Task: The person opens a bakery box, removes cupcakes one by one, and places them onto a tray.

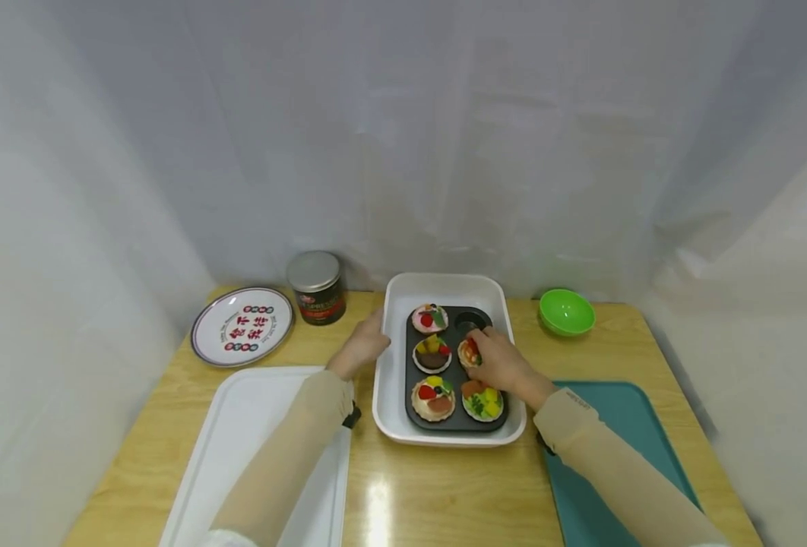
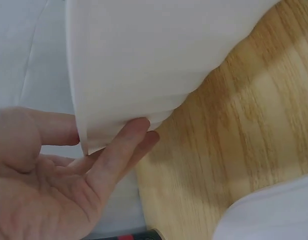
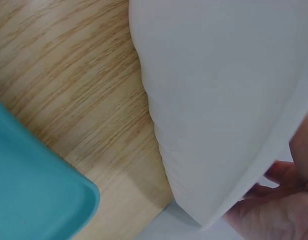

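Observation:
A white plastic tub (image 1: 444,439) holds a dark muffin tin (image 1: 457,427). Toy tarts with fruit-like toppings fill several of the tin's cups, while the far right cup (image 1: 473,319) has none. My left hand (image 1: 359,346) pinches the tub's left rim; in the left wrist view the thumb is at the edge and the fingers (image 2: 119,150) lie against the outer wall. Reaching into the tub, my right hand (image 1: 501,363) grips the tart (image 1: 468,354) in the right column's middle cup. In the right wrist view the tub wall (image 3: 219,100) hides its fingertips.
A white tray (image 1: 239,425) lies at the left, under my left forearm, and a teal tray (image 1: 615,410) at the right. Along the back stand a patterned plate (image 1: 242,327), a coffee can (image 1: 317,289) and a green bowl (image 1: 567,312). A pale curtain (image 1: 444,152) hangs behind.

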Tool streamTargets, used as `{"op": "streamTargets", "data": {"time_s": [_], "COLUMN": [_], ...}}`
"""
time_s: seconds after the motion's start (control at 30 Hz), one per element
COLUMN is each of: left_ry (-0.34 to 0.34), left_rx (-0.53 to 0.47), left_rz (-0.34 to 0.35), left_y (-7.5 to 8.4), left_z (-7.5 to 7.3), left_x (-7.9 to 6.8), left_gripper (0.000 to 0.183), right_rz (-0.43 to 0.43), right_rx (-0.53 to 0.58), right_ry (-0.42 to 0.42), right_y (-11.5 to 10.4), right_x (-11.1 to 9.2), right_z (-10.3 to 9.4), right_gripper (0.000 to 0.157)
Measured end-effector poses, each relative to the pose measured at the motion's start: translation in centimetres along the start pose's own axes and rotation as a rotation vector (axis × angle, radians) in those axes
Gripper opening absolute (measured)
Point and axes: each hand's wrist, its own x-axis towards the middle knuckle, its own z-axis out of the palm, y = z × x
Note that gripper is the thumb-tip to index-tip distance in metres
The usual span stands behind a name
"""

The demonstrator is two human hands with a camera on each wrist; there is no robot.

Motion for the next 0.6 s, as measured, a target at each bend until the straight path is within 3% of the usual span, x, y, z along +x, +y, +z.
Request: {"op": "streamTargets", "data": {"time_s": [0.33,0.6], "left_ry": [0.019,0.033], "left_rx": [-0.076,-0.107], "left_rz": [-0.032,-0.050], "left_y": [0.0,0.2], "left_z": [0.5,0.4], "left_x": [-0.3,-0.4], "left_gripper": [0.080,0.083], "right_rz": [-0.093,-0.089], "right_rx": [0.043,0.167], "right_ry": [0.087,0.130], "right_y": [0.9,1.0], "right_x": [0.0,-0.4], "right_z": [0.0,-0.9], "right_gripper": [0.062,0.067]}}
